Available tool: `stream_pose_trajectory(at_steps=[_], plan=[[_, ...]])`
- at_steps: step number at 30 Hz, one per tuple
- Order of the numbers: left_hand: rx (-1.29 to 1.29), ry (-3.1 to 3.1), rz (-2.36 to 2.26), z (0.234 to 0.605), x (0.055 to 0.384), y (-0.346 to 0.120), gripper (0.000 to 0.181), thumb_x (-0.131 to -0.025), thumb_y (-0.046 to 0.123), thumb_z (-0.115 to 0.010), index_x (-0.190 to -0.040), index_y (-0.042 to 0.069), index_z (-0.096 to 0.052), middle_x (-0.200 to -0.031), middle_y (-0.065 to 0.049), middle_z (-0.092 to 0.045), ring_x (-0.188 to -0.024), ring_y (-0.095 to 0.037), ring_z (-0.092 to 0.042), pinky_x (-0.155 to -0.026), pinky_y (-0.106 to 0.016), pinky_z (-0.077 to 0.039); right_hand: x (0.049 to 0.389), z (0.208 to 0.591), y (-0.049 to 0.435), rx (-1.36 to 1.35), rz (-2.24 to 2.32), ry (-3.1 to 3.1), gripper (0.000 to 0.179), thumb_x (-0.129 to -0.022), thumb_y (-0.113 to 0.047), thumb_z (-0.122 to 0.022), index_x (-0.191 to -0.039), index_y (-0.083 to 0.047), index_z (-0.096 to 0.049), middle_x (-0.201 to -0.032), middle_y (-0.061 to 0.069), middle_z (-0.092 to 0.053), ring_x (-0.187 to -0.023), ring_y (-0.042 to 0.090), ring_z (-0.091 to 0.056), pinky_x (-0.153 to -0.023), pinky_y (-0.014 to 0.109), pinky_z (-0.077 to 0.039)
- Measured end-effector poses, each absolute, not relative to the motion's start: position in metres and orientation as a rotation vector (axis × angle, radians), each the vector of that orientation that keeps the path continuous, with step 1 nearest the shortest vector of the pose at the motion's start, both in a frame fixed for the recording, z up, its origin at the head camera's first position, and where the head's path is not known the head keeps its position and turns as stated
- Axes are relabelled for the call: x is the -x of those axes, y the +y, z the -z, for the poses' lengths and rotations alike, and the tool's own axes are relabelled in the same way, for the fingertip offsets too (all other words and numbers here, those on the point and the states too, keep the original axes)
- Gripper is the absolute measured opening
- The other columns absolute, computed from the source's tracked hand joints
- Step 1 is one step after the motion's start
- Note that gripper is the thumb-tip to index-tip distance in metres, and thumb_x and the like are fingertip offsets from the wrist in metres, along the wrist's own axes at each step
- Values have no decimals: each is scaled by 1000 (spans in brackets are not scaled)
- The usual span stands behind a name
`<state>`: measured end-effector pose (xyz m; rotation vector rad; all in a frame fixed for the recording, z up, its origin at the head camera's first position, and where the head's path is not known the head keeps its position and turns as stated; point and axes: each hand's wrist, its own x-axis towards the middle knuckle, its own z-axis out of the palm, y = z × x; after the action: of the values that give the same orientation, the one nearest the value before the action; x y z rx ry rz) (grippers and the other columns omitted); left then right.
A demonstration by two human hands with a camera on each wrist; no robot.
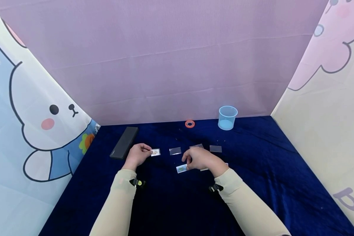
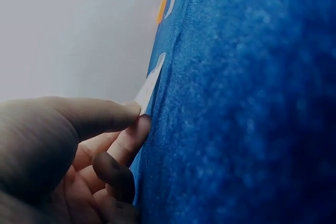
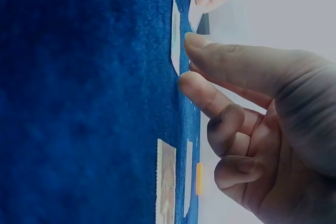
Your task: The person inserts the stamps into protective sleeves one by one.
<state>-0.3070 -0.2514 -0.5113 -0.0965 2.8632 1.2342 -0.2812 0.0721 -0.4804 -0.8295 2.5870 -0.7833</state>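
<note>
On the left, my left hand (image 1: 137,155) pinches the edge of a small pale stamp (image 1: 155,152) between thumb and forefinger. The left wrist view shows this stamp (image 2: 152,82) tilted just above the cloth; whether it sits in a clear sleeve, I cannot tell. My right hand (image 1: 197,157) hovers over a blue-and-green stamp (image 1: 181,168), thumb and forefinger apart with nothing between them. That stamp (image 3: 175,35) lies beyond the fingertips in the right wrist view. A brownish stamp (image 3: 166,182) with a perforated edge lies nearer; in the head view the right hand mostly covers it.
Small clear sleeves (image 1: 175,151) lie in a row, one partly behind the right hand. A long black case (image 1: 124,143) is at left. Farther back are a roll of orange tape (image 1: 190,124) and a clear blue cup (image 1: 227,118). Dark blue cloth (image 1: 171,203) covers the table.
</note>
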Motion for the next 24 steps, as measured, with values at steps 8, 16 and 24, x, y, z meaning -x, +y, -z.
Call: stream_pose_trajectory(at_steps=[8,16,24], plan=[[135,2841,-1212,509,305,-250,13,-94,20,-79,-101,10,-76,-89,-2,-75,-77,-19,-66,-71,-36,-50,279,481,70,811,756,2607,32,-87,-16,-88,-117,-15,-77,-83,-12,-65,-76,9,-61,-76,34,-53],[171,2825,-1191,506,303,-249,14,-96,21,-78,-104,11,-75,-93,-4,-74,-79,-20,-66,-74,-39,-52,278,484,69,796,756,2593,31,-87,-16,-88,-117,-16,-77,-83,-11,-65,-74,9,-62,-73,33,-53],[162,2819,-1210,509,304,-250,18,-92,21,-82,-104,9,-75,-91,-3,-74,-78,-19,-67,-72,-38,-52,280,486,69,812,743,2594,29,-87,-16,-88,-114,-15,-77,-83,-9,-66,-74,10,-61,-74,35,-53]])
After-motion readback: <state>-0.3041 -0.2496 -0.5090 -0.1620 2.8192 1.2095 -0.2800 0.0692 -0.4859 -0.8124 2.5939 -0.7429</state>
